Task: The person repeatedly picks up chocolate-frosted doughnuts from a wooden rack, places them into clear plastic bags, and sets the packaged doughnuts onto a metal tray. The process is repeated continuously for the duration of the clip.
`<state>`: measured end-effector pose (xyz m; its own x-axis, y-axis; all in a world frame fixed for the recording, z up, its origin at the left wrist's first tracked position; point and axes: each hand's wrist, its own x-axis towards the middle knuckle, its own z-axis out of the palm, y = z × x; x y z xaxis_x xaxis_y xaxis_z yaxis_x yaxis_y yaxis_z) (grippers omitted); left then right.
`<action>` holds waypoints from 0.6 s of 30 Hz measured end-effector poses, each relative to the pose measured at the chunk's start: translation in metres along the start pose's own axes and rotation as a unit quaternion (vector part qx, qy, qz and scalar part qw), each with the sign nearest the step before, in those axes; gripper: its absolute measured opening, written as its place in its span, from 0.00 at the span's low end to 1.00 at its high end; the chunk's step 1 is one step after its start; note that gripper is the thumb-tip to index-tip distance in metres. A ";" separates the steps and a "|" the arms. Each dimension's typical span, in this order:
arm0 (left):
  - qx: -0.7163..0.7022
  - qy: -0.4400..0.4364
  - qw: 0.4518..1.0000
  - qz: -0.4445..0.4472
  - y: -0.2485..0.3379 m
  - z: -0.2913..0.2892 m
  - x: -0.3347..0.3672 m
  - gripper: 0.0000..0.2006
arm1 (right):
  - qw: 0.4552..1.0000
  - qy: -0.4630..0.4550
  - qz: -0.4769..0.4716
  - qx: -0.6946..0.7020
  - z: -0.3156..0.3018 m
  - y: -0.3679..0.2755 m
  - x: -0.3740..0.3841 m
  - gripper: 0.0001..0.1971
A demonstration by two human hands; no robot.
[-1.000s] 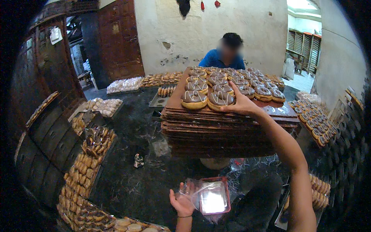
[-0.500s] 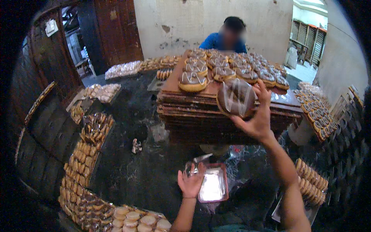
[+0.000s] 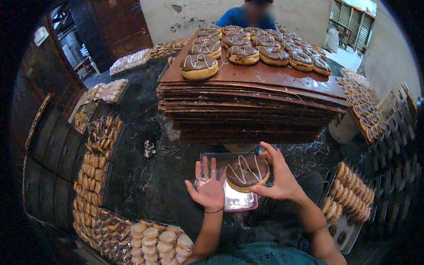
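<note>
My right hand (image 3: 280, 176) grips a chocolate-glazed doughnut (image 3: 248, 172) with white zigzag icing by its right edge, thumb below and fingers above. Just left of it, my left hand (image 3: 207, 189) is palm up with fingers spread. A clear plastic bag (image 3: 217, 162) lies against its fingers, reaching toward the doughnut; how it sits on them is hard to make out. Under the doughnut is a small red-rimmed tray (image 3: 255, 204) with a shiny, pale stack in it, partly hidden. Ahead, rows of iced doughnuts (image 3: 244, 55) stand on a tall stack of brown boards (image 3: 251, 101).
A person in blue (image 3: 229, 17) is behind the stack. Packed pastries (image 3: 90, 176) line the left side, with round pale buns (image 3: 161, 240) at lower left. Doughnuts on a tray (image 3: 351, 192) stand at right, more iced doughnuts (image 3: 364, 112) beyond. Crumpled scrap (image 3: 149, 149) lies left of centre.
My right hand has brought the doughnut down from the board stack, close beside my left hand. My left hand has risen slightly in the picture. The view has tilted down.
</note>
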<state>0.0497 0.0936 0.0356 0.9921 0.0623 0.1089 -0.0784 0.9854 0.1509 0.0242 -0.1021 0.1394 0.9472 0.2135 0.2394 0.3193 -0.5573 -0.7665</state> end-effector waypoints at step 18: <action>0.013 0.323 0.932 -0.167 -0.007 -0.041 0.000 0.38 | 0.991 0.026 0.000 0.131 0.051 0.021 0.039 0.09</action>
<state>0.0540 0.0935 -0.0057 0.8134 -0.1563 -0.5604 0.2503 0.9636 0.0945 0.0662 -0.0645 0.1026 0.9497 0.1676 0.2647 0.3070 -0.3292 -0.8930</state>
